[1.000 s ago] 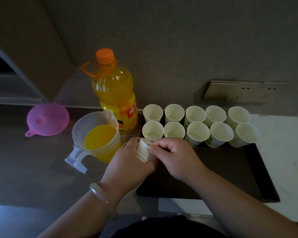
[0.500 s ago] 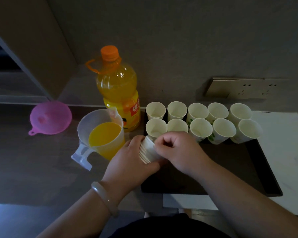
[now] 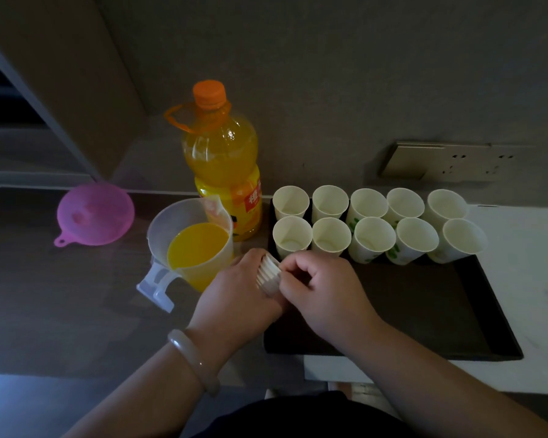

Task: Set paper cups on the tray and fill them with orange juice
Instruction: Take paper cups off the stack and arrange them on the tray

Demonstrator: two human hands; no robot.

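White paper cups [image 3: 374,238], ten in total, stand open end up on the far part of a black tray [image 3: 424,311]. They form two rows of five, and neighbouring cups stand just beside one another or touch. Several cups on the right carry a green print. No juice is visible in any cup.

The left hand [image 3: 238,295] is curled round a nested stack of paper cups [image 3: 268,273] and holds it sideways, with the rims facing right. The stack is at the left edge of the tray, just on the near side of the leftmost cup in the near row. The right hand [image 3: 326,295] has its fingers curled and pinches the rim end of the stack. Whether a single cup is separated cannot be determined. A pale bangle [image 3: 193,361] sits on the left wrist.

A translucent measuring jug [image 3: 187,213] stands on the dark countertop [image 3: 60,295] to the left of the tray, just beside the left hand. It holds orange juice [image 3: 196,248] and its handle points to the near left. A capped orange juice bottle [image 3: 223,165] stands upright just beyond the jug, against the wall. A pink funnel [image 3: 95,213] lies well to the left. The right part of the tray rests on a white surface [image 3: 535,279]. A socket panel [image 3: 440,161] is mounted on the wall beyond the cups.
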